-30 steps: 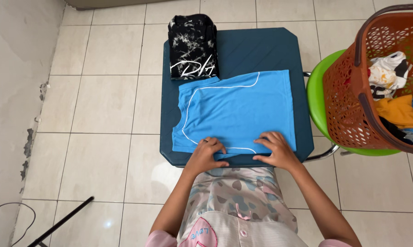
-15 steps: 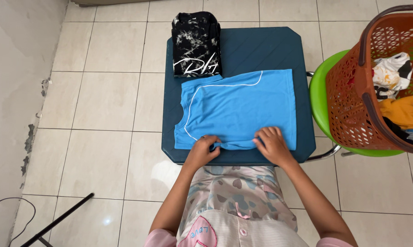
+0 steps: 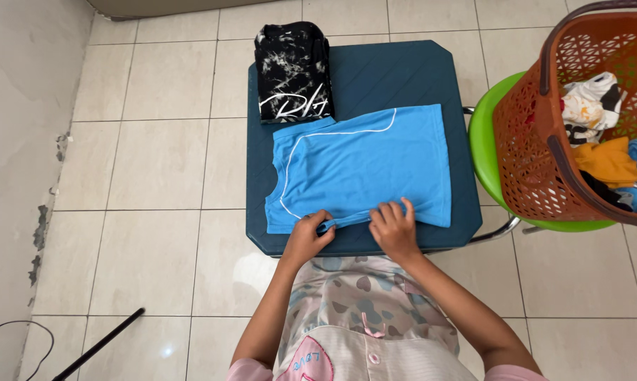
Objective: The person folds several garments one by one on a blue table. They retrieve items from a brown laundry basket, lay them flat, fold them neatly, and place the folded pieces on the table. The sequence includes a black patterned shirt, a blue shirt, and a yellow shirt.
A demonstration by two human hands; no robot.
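Blue, smooth sports fabric with thin white piping makes up the shirt [image 3: 364, 166] that lies spread flat just beyond both hands, on a dark teal plastic tabletop [image 3: 403, 70] with clipped corners. The left hand [image 3: 308, 236] is curled at the shirt's near edge, its fingers pinching a rolled-up strip of the hem. The right hand [image 3: 394, 229] sits just beside it, fingers bent and closed on the same gathered hem, so that the cloth between the two hands is bunched into a narrow fold lifted slightly off the tabletop. Beyond the left hand, at the far corner of the tabletop, rests a folded black garment with white blotches and lettering [image 3: 294, 70], touching the far edge of the blue shirt and partly overhanging the tabletop. Well to the right of the right hand stands an orange plastic lattice laundry basket [image 3: 526, 141] holding a jumble of white, yellow and blue clothes, set on a bright green round plastic seat [image 3: 484, 152] with a metal leg. Pale square floor tiles [image 3: 156, 162] lie to the left of the left hand.
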